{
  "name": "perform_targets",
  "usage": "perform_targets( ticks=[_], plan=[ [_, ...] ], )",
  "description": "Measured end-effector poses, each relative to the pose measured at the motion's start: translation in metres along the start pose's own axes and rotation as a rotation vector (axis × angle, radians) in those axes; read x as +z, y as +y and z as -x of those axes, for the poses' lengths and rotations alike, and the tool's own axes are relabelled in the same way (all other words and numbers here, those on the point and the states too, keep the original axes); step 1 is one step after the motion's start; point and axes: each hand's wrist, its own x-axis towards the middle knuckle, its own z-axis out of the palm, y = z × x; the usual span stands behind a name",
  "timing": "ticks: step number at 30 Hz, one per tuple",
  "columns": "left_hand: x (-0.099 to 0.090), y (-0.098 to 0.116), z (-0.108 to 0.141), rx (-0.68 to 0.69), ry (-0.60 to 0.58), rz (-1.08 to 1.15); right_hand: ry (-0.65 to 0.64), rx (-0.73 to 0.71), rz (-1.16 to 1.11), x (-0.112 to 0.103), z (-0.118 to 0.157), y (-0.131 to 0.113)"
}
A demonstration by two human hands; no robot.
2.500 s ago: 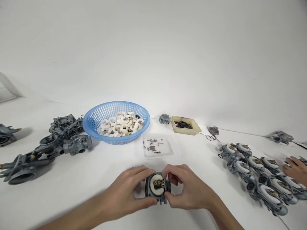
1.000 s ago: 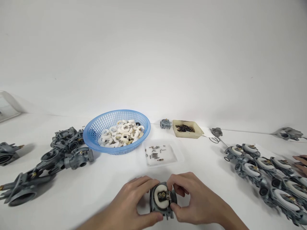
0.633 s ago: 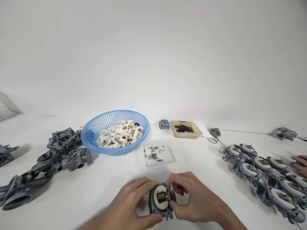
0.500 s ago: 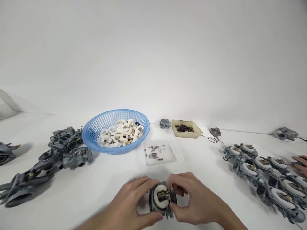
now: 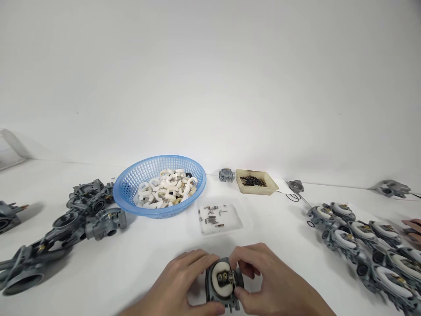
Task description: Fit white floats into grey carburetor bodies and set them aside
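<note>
A grey metal carburetor body with a white horseshoe float seated in it rests on the white table at the bottom centre. My left hand wraps its left side. My right hand grips its right side, thumb and forefinger pinched at the float's hinge. A clear tray of small pins lies just beyond. Behind that tray stands a blue basket of white floats.
Bare grey carburetor bodies are heaped at the left. Rows of bodies with floats fitted run along the right, where another person's hand reaches in. A beige tray of black rings sits at the back.
Both hands and the carburetor body sit lower in view as the camera tilted up a little. The grip is unchanged. The other person's hand has drawn back toward the right edge.
</note>
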Motion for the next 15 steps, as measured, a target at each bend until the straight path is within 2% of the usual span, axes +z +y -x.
perform_targets(
  ticks=[6, 15],
  plan=[
    [0.004, -0.01, -0.001, 0.022, 0.019, -0.031, -0.028, 0.065, -0.006, 0.0, 0.002, -0.001],
    [0.016, -0.036, -0.002, 0.214, 0.056, -0.057, -0.036, 0.079, 0.013, -0.011, 0.006, -0.012]
  ],
)
